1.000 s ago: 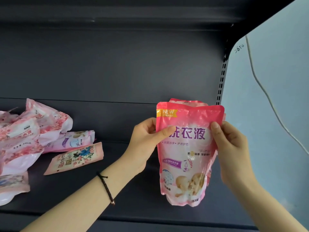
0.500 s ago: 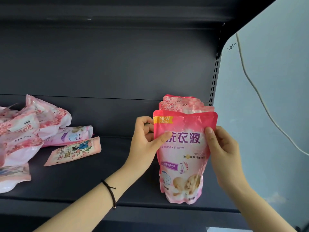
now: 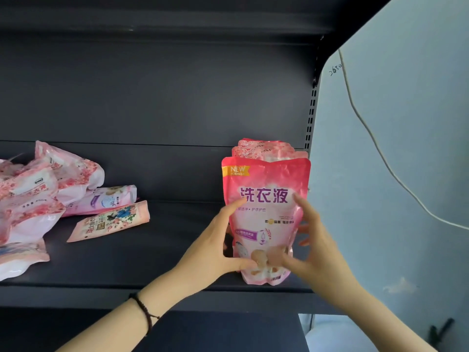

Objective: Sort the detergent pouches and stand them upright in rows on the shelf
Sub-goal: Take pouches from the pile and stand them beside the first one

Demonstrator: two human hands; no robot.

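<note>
— Dark metal shelf (image 3: 152, 250) with a dark back panel (image 3: 152, 97), and a pale wall (image 3: 406, 174) at the right of the frame. Where is the pouch that is being placed?

— Right of centre, at the shelf's right end. The front pouch (image 3: 266, 217) stands upright near the front lip, and a row of pink pouches (image 3: 264, 148) stands upright just behind it.

— How should this step be finished?

— I judge it to be the settling. Square the base flat, keep the label facing forward and let the pouch rest lightly against the row. Then ease both hands off together so it doesn't tip over the lip.

— And the hands?

— The left hand (image 3: 218, 250) is spread wide, with the forefinger up along the pouch's left edge and the thumb across the lower front. It touches rather than clamps. The right hand (image 3: 314, 247) is blurred, its fingers fanned out beside the right edge and its thumb near the lower front. I cannot tell how firmly it presses.

— What remains?

— An unsorted pile (image 3: 30, 199) at the left of the frame, with a floral pouch (image 3: 109, 221) lying flat beside it.
</note>
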